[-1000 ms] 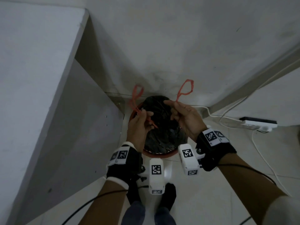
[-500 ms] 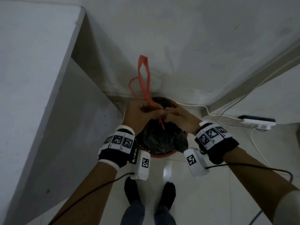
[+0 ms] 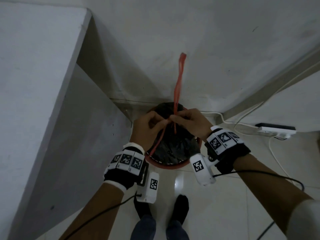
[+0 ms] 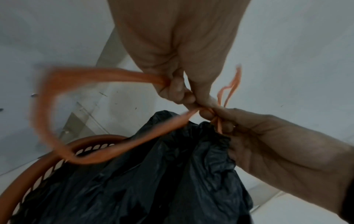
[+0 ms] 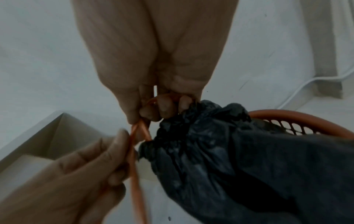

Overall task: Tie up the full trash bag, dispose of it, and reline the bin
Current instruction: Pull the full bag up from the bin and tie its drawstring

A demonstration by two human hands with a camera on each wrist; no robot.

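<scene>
A full black trash bag (image 3: 174, 144) (image 4: 153, 181) (image 5: 249, 166) sits in a red-orange mesh bin (image 3: 166, 166) (image 4: 38, 163) (image 5: 298, 119) on the floor in a corner. Its mouth is gathered by orange drawstrings (image 3: 178, 80) (image 4: 80, 75) (image 5: 137, 174). My left hand (image 3: 152, 127) (image 4: 178, 92) pinches one orange loop, which curves down toward the bin rim. My right hand (image 3: 188, 122) (image 5: 157, 109) pinches the other string at the gathered neck, and that loop stands straight up against the wall. Both hands meet over the bag's top, where the strings cross.
A white cabinet side panel (image 3: 69, 144) stands close on the left. White walls (image 3: 190, 40) close the corner behind the bin. A power strip (image 3: 275, 129) with white cables (image 3: 230, 121) lies on the tiled floor at the right. My feet (image 3: 162, 212) stand just in front of the bin.
The hands came together from apart over the bag. The two separate orange loops were crossed; one now stretches straight up, the other trails down on the left.
</scene>
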